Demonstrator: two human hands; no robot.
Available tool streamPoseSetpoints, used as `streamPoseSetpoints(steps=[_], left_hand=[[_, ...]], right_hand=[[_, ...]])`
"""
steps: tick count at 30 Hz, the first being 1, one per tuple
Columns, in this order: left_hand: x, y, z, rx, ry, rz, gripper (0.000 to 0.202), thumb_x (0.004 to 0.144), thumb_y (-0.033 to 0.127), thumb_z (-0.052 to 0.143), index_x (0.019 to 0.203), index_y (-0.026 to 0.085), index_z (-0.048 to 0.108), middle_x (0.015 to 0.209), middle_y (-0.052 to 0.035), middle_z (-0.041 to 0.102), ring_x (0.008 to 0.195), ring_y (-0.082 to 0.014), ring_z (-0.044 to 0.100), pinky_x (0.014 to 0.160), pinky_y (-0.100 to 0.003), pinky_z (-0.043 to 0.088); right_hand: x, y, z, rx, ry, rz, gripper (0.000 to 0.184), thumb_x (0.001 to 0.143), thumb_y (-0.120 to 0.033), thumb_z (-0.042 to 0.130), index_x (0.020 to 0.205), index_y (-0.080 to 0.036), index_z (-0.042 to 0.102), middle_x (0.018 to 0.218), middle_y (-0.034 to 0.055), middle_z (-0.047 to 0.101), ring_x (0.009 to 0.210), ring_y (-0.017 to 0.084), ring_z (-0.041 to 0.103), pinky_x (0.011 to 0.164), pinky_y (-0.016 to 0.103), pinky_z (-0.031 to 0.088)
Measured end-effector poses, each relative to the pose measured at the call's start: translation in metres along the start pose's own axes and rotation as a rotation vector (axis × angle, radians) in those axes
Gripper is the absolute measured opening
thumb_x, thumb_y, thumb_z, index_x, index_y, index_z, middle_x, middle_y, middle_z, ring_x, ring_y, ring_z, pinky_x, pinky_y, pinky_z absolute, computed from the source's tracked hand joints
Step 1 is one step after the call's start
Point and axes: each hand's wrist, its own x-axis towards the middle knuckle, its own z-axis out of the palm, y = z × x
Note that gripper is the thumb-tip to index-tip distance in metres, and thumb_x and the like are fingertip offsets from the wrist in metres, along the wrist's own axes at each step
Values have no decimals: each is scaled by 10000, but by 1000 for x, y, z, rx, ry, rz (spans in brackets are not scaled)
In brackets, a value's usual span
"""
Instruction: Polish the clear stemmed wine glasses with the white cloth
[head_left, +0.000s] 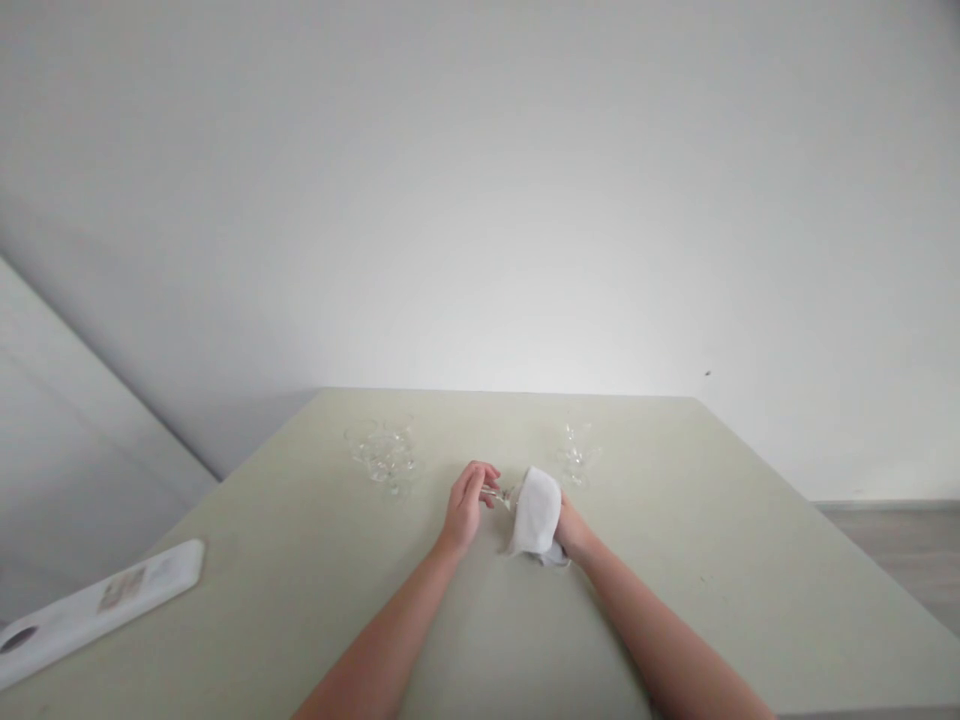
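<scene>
My left hand (468,503) is closed around the thin stem end of a clear stemmed glass (503,495), which lies roughly sideways above the table. A white cloth (538,510) covers the bowl end of this glass. Behind the cloth, my right hand (571,527) grips it, with the fingers mostly hidden by the fabric. One corner of the cloth hangs down toward the tabletop.
Several clear glasses (384,458) stand grouped on the pale green table (262,620), left of my hands. A smaller group of clear glasses (577,460) is at the back right. A long white object (105,608) lies along the left edge. Behind the table rises a white wall (510,200).
</scene>
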Motion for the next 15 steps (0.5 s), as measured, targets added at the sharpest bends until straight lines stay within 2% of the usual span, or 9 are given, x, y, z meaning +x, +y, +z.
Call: streamPoseSetpoints(steps=[2,5,7,12,15], left_hand=[[2,-2,1,-16,39,-47,411,789,565,576,722,162,626,841,-71,644,673,-156,607,498,-221,453],[4,-6,2,-24,95,-195,414,772,560,567,703,155,621,757,-64,640,614,-160,597,467,-227,448],[3,-5,3,-18,82,-232,423,768,570,566,721,153,624,747,-70,643,627,-175,609,457,-229,447],[-6,4,2,33,-48,7,398,774,563,633,826,169,656,934,-99,655,785,-190,629,556,-233,493],[-5,5,1,41,-23,19,395,785,568,624,784,174,643,873,-76,643,718,-168,613,525,-234,485]], right_hand=[[-2,-4,2,-82,-24,-81,268,729,-387,706,908,-188,689,849,46,724,762,223,654,732,350,540],[-5,-10,6,-227,-37,-231,284,713,-356,741,942,-201,679,903,52,719,840,230,656,816,372,531],[-6,-10,6,-202,-26,-233,284,716,-362,739,945,-205,680,913,54,721,855,235,660,815,370,533],[-5,-9,0,-13,22,-82,304,746,-480,677,835,-189,688,757,75,716,670,248,658,609,371,549],[-7,-13,-1,-76,-32,-145,301,723,-453,720,883,-200,686,853,78,729,765,259,670,711,396,561]])
